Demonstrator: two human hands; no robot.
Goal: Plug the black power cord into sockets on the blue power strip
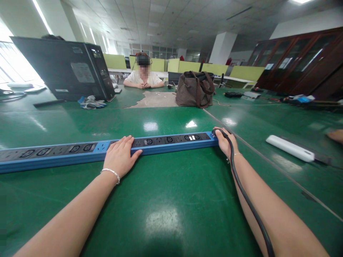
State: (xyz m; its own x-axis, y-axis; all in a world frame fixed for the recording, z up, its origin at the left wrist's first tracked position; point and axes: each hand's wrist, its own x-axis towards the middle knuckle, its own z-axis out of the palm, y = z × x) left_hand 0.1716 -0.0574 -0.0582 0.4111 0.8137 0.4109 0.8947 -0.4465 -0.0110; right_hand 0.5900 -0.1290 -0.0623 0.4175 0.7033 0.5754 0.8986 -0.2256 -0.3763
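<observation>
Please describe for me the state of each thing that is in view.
Blue power strip: lying flat, sockets facing up
Left hand: laid palm-down across the strip
Right hand: closed on the black plug
Black plug: at the strip's right end; seating hidden
Black cable: curved, trailing from the plug
Brown bag: standing upright
Gloves: lying crumpled
Black computer case: upright
White bar: lying flat
</observation>
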